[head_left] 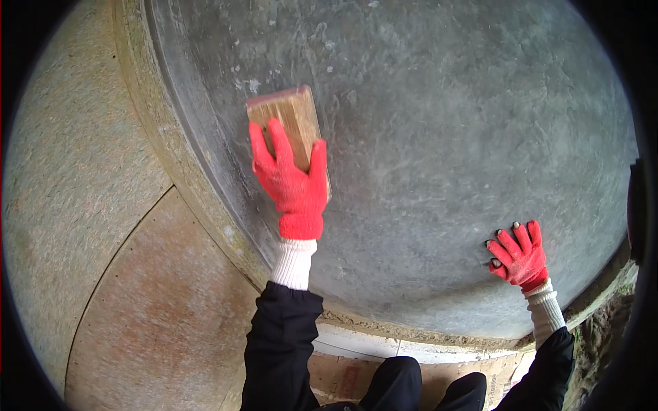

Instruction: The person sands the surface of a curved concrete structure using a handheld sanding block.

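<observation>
My left hand point(291, 181), in a red-coated glove with a white knit cuff, grips a wooden block point(297, 115). Its fingers lie over the top and left side, with the thumb along the right. A thin reddish layer shows along the block's far edge; its underside is hidden against the smooth grey curved slab point(411, 157). Further right, near the slab's near edge, my right hand point(519, 255) rests on the grey surface with fingers spread, holding nothing. The fingertips of that red glove look dark and worn.
A raised rim point(179, 154) curves along the slab's left side. Beyond it lie rough brown boards point(157, 294) meeting at a dark seam. My knees point(397, 383) are below the near edge, over a cardboard-brown surface point(435, 380). Rough earth point(603, 335) shows at the lower right.
</observation>
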A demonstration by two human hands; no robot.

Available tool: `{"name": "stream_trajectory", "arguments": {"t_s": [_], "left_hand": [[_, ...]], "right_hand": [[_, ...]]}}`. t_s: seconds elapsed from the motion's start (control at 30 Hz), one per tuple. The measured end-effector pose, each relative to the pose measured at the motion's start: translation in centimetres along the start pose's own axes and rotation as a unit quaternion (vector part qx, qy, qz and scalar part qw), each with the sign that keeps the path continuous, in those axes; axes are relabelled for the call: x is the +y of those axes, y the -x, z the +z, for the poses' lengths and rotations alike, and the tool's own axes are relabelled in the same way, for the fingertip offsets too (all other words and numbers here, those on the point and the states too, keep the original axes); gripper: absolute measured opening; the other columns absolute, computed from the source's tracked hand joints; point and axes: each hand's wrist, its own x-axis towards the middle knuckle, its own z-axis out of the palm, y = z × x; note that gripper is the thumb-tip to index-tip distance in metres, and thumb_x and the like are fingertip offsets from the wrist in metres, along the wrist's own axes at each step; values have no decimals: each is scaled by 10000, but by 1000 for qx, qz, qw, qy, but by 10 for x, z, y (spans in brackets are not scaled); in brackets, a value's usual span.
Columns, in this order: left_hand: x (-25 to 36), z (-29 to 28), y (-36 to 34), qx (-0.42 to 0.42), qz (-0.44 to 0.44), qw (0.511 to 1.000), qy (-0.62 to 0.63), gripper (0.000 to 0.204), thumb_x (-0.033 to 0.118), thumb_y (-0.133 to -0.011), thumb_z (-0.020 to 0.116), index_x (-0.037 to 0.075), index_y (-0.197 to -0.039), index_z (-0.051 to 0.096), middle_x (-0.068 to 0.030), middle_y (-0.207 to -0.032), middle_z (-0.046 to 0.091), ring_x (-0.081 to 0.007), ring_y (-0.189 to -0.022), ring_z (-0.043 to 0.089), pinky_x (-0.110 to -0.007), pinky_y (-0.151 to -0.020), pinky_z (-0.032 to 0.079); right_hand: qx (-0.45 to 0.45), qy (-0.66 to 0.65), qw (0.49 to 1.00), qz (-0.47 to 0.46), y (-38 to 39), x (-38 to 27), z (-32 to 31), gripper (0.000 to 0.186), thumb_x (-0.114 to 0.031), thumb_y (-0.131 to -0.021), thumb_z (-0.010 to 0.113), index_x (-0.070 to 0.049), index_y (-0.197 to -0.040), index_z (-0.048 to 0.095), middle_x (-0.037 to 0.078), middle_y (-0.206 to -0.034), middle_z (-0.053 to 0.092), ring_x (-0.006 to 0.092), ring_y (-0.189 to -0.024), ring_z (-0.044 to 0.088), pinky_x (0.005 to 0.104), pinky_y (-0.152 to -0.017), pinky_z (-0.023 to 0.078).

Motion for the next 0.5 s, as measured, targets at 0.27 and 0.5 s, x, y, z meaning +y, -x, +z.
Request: {"name": "stream_trajectory", "arguments": {"t_s": [0.27, 0.5], "left_hand": [[-24, -22, 280, -208, 0, 977, 52, 679, 366, -766, 761, -4, -1252, 465, -328, -1432, 289, -534, -1199, 366, -616, -947, 343], [0, 8, 37, -50, 34, 998, 22, 785, 283, -841, 711, -6, -1445, 301, -299, -1507, 216, -476, -1353, 280, -541, -1081, 269]], "right_hand": [[-18, -26, 999, 3, -9, 3, -6, 512, -414, -664, 670, -242, -1146, 640, 17, -1216, 566, 319, -1101, 514, 581, -925, 409], [-28, -22, 999, 5, 3, 5, -4, 527, -420, -664, 671, -235, -1157, 636, 24, -1237, 557, 323, -1113, 505, 581, -931, 406]]}}
